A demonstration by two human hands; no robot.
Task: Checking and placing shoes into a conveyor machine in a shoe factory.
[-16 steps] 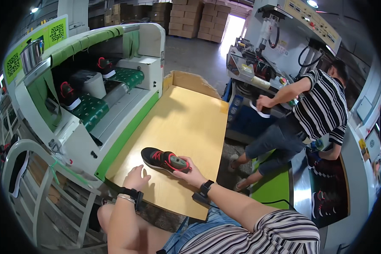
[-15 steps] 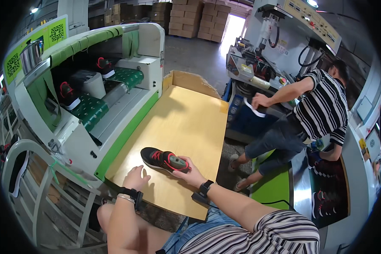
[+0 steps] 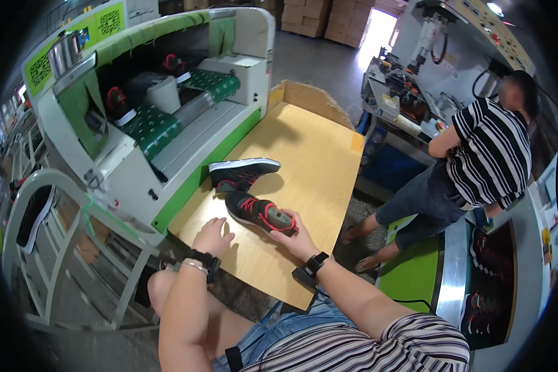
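One sneaker [image 3: 247, 206] sits heel-gripped in the right hand [image 3: 299, 240], looks like positioning, and next probably calls for the empty left hand [image 3: 212, 238] at its 8 o'clock steadying the toe.

Right-hand fingers [image 3: 285, 237] hide part of the held shoe [image 3: 248, 208] (its heel).

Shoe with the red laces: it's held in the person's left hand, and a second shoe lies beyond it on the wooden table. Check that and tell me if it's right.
Not quite: the head view shows the right hand, not the left, holding the shoe with the red laces. A second shoe does lie beyond it on the wooden table.
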